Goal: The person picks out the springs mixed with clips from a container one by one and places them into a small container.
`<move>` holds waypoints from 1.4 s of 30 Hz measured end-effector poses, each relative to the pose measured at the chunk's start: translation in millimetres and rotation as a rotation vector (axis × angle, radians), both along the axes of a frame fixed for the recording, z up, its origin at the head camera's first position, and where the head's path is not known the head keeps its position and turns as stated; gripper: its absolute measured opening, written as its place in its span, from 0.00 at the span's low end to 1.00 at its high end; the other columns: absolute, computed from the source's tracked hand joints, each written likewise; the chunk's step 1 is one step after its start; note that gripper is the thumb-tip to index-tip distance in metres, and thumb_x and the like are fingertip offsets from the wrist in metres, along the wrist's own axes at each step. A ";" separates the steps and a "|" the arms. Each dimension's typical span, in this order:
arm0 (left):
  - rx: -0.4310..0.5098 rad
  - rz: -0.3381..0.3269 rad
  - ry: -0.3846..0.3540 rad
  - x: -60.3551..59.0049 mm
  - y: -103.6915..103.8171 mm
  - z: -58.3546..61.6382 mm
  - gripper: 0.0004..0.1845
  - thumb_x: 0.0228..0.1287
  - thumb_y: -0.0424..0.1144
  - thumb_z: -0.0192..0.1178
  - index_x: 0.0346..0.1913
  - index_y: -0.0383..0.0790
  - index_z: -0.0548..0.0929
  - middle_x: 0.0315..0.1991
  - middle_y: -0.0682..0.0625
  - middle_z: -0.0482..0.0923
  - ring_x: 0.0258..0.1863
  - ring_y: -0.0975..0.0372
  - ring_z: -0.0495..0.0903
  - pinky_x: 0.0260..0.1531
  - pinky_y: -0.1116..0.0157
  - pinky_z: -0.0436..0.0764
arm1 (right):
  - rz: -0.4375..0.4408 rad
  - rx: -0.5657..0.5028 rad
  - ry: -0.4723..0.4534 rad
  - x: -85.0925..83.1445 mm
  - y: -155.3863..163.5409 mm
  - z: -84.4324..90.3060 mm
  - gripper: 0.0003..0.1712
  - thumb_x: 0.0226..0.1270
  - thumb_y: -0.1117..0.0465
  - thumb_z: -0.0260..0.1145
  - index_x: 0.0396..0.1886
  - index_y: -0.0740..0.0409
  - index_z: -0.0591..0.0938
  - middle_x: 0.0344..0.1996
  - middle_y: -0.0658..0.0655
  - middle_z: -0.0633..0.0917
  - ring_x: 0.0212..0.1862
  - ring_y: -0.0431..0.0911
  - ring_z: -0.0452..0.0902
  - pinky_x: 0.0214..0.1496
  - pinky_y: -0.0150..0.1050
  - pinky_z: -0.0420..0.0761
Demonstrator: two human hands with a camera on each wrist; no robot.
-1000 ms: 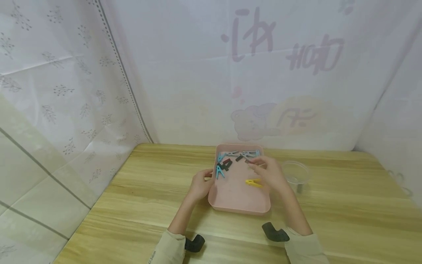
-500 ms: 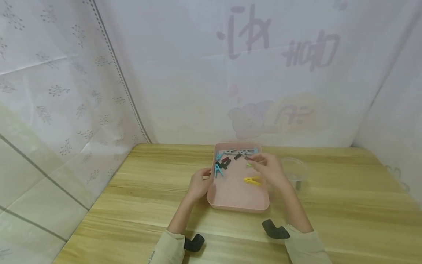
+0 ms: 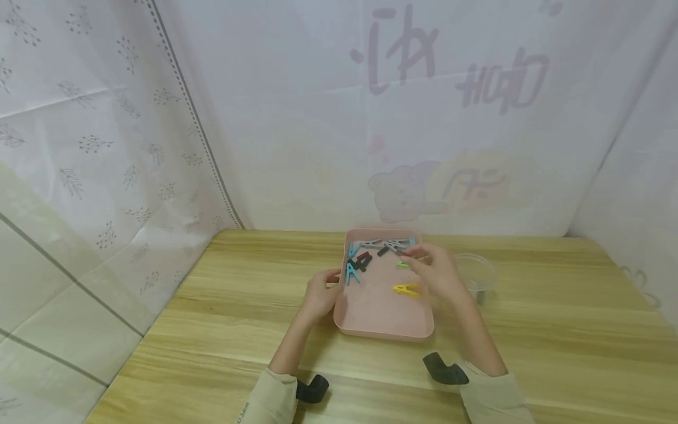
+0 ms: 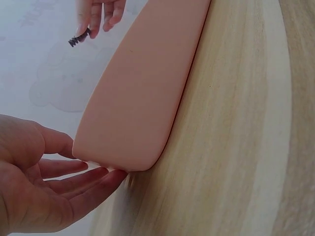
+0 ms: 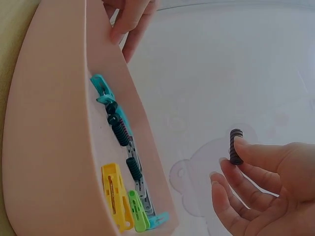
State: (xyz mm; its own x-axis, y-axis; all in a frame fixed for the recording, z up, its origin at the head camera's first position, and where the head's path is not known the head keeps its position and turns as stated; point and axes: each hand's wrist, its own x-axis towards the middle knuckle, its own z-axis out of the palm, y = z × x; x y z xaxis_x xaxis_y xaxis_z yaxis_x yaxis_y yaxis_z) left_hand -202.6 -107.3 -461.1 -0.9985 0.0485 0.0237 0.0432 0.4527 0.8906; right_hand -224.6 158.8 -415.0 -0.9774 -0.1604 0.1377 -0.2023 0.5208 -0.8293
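A wooden table [image 3: 222, 306] fills the lower half of the head view, backed by pale printed curtains [image 3: 132, 129] across the upper part. At the centre of that view sits a pink tray [image 3: 381, 327], its smooth outer wall running diagonally through the left wrist view.

The left hand [image 3: 320, 294] lies just left of the tray in the head view. In the lower left of the left wrist view its fingers [image 4: 83, 179] stretch out fairly straight and touch the tray's rounded corner, with the thumb resting against the wall above; they are not wrapped around anything.

The right hand [image 3: 436, 271] hovers over the tray's right side, at centre right in the head view. In the lower right of the right wrist view its thumb and forefinger pinch a small dark clip [image 5: 236, 146], held up above the tray; the other fingers curl loosely beneath.

A clear plastic cup [image 3: 474, 274] stands on the table just right of the tray, near the right hand.

Inside the tray lie several clothespins: a yellow clothespin [image 3: 405, 289] toward the middle right, a green clothespin [image 3: 402, 265] just above it, blue clothespins [image 3: 351, 272] by the left wall, and grey and dark ones along the far wall at the tray's top edge.
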 end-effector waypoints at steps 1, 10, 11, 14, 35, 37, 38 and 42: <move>0.000 -0.002 0.001 0.0 -0.1 -0.1 0.22 0.71 0.30 0.61 0.65 0.25 0.80 0.54 0.28 0.84 0.48 0.41 0.87 0.47 0.51 0.89 | 0.000 0.004 0.000 0.5 0.3 1.0 0.17 0.79 0.58 0.66 0.56 0.67 0.85 0.53 0.68 0.87 0.49 0.59 0.86 0.44 0.43 0.87; 0.003 -0.010 0.001 0.0 -0.7 -0.7 0.22 0.71 0.30 0.61 0.66 0.25 0.80 0.54 0.29 0.84 0.47 0.42 0.88 0.45 0.53 0.89 | -0.012 0.029 0.003 4.3 3.0 7.7 0.19 0.79 0.57 0.65 0.57 0.67 0.84 0.55 0.69 0.86 0.54 0.63 0.84 0.52 0.53 0.87; 0.002 -0.010 0.000 0.0 -0.6 -0.8 0.22 0.71 0.30 0.60 0.66 0.25 0.80 0.54 0.29 0.84 0.47 0.42 0.88 0.46 0.52 0.89 | -0.010 0.028 0.005 4.6 3.5 7.9 0.18 0.79 0.57 0.65 0.57 0.67 0.84 0.56 0.70 0.86 0.55 0.64 0.84 0.53 0.55 0.87; 0.005 -0.010 -0.001 -0.1 -0.4 -0.8 0.22 0.71 0.30 0.61 0.66 0.25 0.80 0.54 0.29 0.84 0.47 0.41 0.88 0.46 0.52 0.89 | -0.011 0.026 -0.001 4.4 5.2 8.2 0.19 0.80 0.57 0.64 0.58 0.68 0.83 0.57 0.70 0.86 0.57 0.66 0.83 0.57 0.61 0.85; 0.014 -0.019 0.002 -1.1 -0.1 0.1 0.23 0.71 0.30 0.60 0.66 0.25 0.80 0.53 0.29 0.85 0.46 0.42 0.89 0.45 0.54 0.89 | -0.040 0.029 0.011 7.6 17.1 15.9 0.19 0.80 0.58 0.64 0.59 0.68 0.83 0.57 0.71 0.85 0.57 0.66 0.81 0.59 0.62 0.82; 0.010 -0.019 0.004 -1.2 -0.3 -0.2 0.23 0.70 0.29 0.60 0.66 0.25 0.80 0.53 0.29 0.85 0.46 0.43 0.88 0.45 0.54 0.89 | -0.040 0.027 0.014 7.8 18.6 16.1 0.20 0.80 0.57 0.64 0.60 0.68 0.83 0.57 0.71 0.85 0.57 0.66 0.81 0.59 0.62 0.82; 0.009 -0.018 0.005 -1.3 -0.3 -0.4 0.23 0.70 0.29 0.60 0.65 0.25 0.80 0.52 0.29 0.85 0.46 0.43 0.88 0.46 0.53 0.89 | -0.040 0.026 0.014 7.9 19.4 16.1 0.20 0.80 0.56 0.64 0.60 0.68 0.83 0.57 0.71 0.84 0.57 0.66 0.81 0.59 0.62 0.82; 0.004 -0.011 0.002 -1.1 -0.4 -1.0 0.23 0.68 0.28 0.59 0.66 0.25 0.80 0.53 0.29 0.84 0.46 0.43 0.88 0.47 0.51 0.89 | -0.040 0.022 0.008 8.6 21.4 17.1 0.21 0.80 0.56 0.65 0.60 0.68 0.83 0.58 0.71 0.84 0.58 0.66 0.80 0.60 0.63 0.81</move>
State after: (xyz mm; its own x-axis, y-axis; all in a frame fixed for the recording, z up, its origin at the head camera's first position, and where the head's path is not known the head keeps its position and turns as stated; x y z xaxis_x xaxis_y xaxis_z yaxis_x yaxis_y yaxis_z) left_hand -203.7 -107.8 -462.1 -0.9979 0.0590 0.0262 0.0500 0.4490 0.8922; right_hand -216.0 180.2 -397.9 -0.9820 -0.1245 0.1424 -0.1876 0.5469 -0.8159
